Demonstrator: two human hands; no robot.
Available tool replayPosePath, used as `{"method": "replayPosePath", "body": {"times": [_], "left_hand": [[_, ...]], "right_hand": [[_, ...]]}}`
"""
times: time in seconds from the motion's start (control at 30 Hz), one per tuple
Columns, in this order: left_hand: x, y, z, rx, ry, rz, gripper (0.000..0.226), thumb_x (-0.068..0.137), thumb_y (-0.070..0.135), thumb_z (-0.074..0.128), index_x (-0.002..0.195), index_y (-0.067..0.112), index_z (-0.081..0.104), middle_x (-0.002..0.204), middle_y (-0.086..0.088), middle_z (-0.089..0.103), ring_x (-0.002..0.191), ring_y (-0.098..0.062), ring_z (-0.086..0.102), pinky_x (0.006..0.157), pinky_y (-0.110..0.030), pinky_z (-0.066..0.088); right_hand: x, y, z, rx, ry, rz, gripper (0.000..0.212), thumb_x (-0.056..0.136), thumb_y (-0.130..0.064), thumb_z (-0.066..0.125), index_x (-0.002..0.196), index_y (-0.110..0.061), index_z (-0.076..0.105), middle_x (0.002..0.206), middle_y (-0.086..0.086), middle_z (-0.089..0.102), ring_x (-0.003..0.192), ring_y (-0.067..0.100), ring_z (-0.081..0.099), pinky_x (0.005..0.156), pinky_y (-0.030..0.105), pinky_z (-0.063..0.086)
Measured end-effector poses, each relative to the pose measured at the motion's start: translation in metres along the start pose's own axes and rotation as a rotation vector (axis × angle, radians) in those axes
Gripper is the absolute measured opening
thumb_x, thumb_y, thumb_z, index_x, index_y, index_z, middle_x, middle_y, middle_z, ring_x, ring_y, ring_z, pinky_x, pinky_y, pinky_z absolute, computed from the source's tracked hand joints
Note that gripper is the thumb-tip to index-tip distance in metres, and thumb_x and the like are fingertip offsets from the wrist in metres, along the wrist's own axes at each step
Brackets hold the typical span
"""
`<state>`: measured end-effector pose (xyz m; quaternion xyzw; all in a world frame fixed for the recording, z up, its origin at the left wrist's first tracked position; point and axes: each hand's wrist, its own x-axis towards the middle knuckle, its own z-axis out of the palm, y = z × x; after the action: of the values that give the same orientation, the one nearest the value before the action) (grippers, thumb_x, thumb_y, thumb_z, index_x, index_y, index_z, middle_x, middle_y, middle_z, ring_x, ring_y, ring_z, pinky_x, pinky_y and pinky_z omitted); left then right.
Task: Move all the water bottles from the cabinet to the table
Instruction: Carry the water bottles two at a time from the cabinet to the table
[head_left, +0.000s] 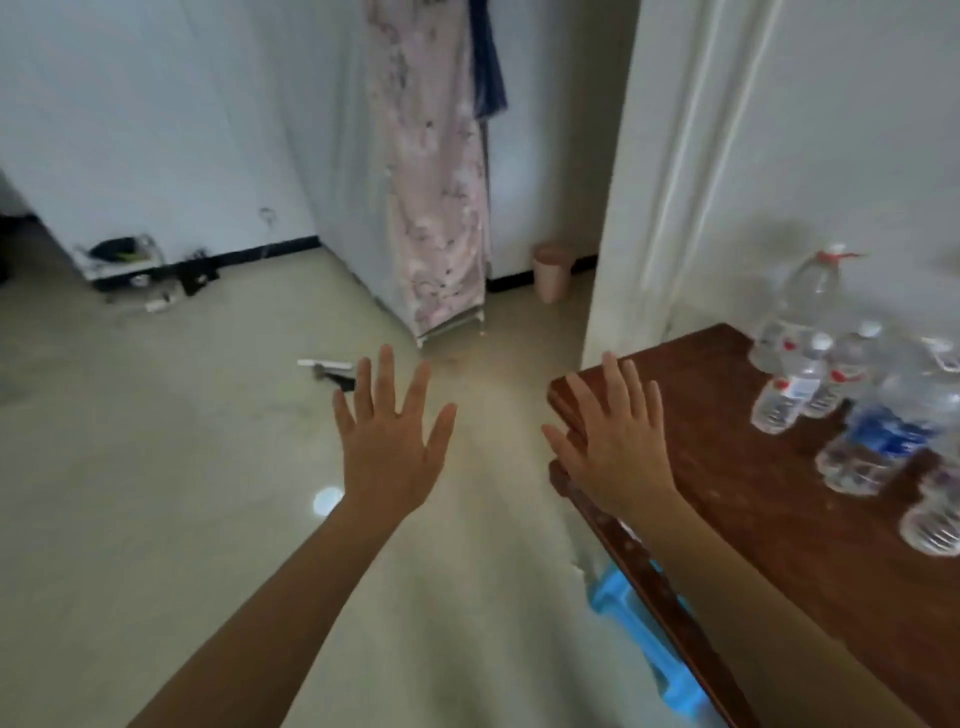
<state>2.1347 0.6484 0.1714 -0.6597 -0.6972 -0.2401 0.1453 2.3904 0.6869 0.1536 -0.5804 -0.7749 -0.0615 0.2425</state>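
A dark wooden table (753, 467) fills the right side of the head view. Several clear water bottles stand on it near the wall: a big jug with a red cap ring (810, 301), small red-labelled bottles (789, 389), a blue-labelled bottle (878, 441) and one cut off by the right edge (935, 514). My left hand (392, 436) is held out over the floor, fingers spread, holding nothing. My right hand (613, 436) hovers over the table's near left corner, fingers spread and empty. No cabinet shelf with bottles is visible.
A fabric wardrobe with a pink floral cover (436, 182) stands ahead. A pink bin (553, 273) sits by the wall. Small items lie on the pale floor (332, 371), clutter at the far left (140, 275). A blue plastic stool (639, 629) is under the table.
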Motion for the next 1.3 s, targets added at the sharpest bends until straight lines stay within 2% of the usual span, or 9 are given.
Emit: {"method": "replayPosePath", "body": {"times": [0.1, 0.23, 0.33, 0.63, 0.77, 0.9, 1.0, 1.17, 1.3], "left_hand": [[-0.013, -0.103, -0.018, 0.109, 0.01, -0.17, 0.06, 0.099, 0.052, 0.038, 0.15, 0.019, 0.042, 0.16, -0.018, 0.026, 0.146, -0.041, 0.024, 0.111, -0.066, 0.025], [-0.036, -0.201, -0.025, 0.185, -0.028, -0.378, 0.064, 0.099, 0.055, 0.035, 0.154, 0.021, 0.032, 0.162, -0.018, 0.022, 0.149, -0.039, 0.019, 0.113, -0.066, 0.022], [-0.038, -0.268, -0.021, 0.239, -0.064, -0.481, 0.066, 0.099, 0.058, 0.03, 0.156, 0.023, 0.027, 0.163, -0.015, 0.017, 0.15, -0.037, 0.014, 0.115, -0.065, 0.021], [0.041, -0.471, -0.038, 0.456, -0.178, -0.859, 0.07, 0.097, 0.066, 0.011, 0.158, 0.032, 0.001, 0.166, -0.007, -0.008, 0.152, -0.031, -0.007, 0.12, -0.06, 0.008], [0.066, -0.561, -0.068, 0.531, -0.14, -1.055, 0.07, 0.096, 0.067, 0.01, 0.156, 0.032, -0.003, 0.166, -0.006, -0.009, 0.152, -0.03, -0.008, 0.121, -0.059, 0.005], [0.053, -0.615, -0.083, 0.552, -0.095, -1.122, 0.069, 0.097, 0.066, 0.011, 0.156, 0.033, -0.004, 0.165, -0.005, -0.011, 0.152, -0.028, -0.011, 0.121, -0.058, 0.004], [0.035, -0.69, -0.099, 0.583, -0.029, -1.226, 0.069, 0.097, 0.066, 0.015, 0.156, 0.032, 0.004, 0.166, -0.006, -0.005, 0.152, -0.029, -0.006, 0.121, -0.057, 0.002], [0.014, -0.823, -0.116, 0.631, 0.078, -1.277, 0.068, 0.098, 0.067, 0.014, 0.156, 0.033, 0.007, 0.166, -0.005, -0.002, 0.152, -0.028, -0.002, 0.12, -0.055, 0.002], [0.018, -0.934, -0.147, 0.612, 0.134, -1.316, 0.069, 0.097, 0.067, 0.013, 0.157, 0.032, 0.009, 0.166, -0.005, 0.001, 0.152, -0.028, 0.0, 0.12, -0.057, 0.006]], "right_hand": [[0.046, -0.103, 0.045, 0.056, -0.062, -0.192, 0.067, 0.096, -0.065, 0.038, 0.148, -0.023, 0.044, 0.162, 0.019, 0.024, 0.149, 0.041, 0.02, 0.119, 0.059, 0.017], [0.084, -0.21, 0.105, 0.134, -0.141, -0.392, 0.071, 0.097, -0.066, 0.037, 0.156, -0.027, 0.03, 0.166, 0.016, 0.013, 0.153, 0.036, 0.007, 0.122, 0.056, 0.007], [0.117, -0.279, 0.156, 0.19, -0.171, -0.514, 0.073, 0.097, -0.068, 0.035, 0.157, -0.027, 0.027, 0.167, 0.014, 0.007, 0.154, 0.034, 0.002, 0.123, 0.055, 0.005], [0.269, -0.5, 0.278, 0.433, -0.26, -0.762, 0.073, 0.095, -0.065, 0.042, 0.153, -0.021, 0.037, 0.163, 0.021, 0.018, 0.151, 0.041, 0.016, 0.118, 0.062, 0.02], [0.33, -0.629, 0.308, 0.505, -0.288, -0.918, 0.072, 0.097, -0.065, 0.04, 0.154, -0.022, 0.034, 0.164, 0.021, 0.017, 0.151, 0.04, 0.018, 0.12, 0.06, 0.017], [0.345, -0.707, 0.332, 0.546, -0.324, -0.996, 0.074, 0.096, -0.068, 0.035, 0.156, -0.025, 0.027, 0.165, 0.019, 0.012, 0.152, 0.039, 0.013, 0.12, 0.058, 0.014], [0.347, -0.8, 0.359, 0.536, -0.361, -1.119, 0.076, 0.096, -0.071, 0.03, 0.157, -0.026, 0.024, 0.166, 0.018, 0.009, 0.152, 0.038, 0.012, 0.121, 0.057, 0.015], [0.35, -0.941, 0.405, 0.517, -0.347, -1.241, 0.077, 0.096, -0.075, 0.023, 0.159, -0.031, 0.017, 0.167, 0.014, 0.003, 0.154, 0.036, 0.005, 0.122, 0.055, 0.01], [0.367, -1.067, 0.42, 0.495, -0.349, -1.263, 0.079, 0.095, -0.077, 0.02, 0.158, -0.03, 0.018, 0.167, 0.014, 0.002, 0.154, 0.036, 0.004, 0.122, 0.055, 0.009]]}}
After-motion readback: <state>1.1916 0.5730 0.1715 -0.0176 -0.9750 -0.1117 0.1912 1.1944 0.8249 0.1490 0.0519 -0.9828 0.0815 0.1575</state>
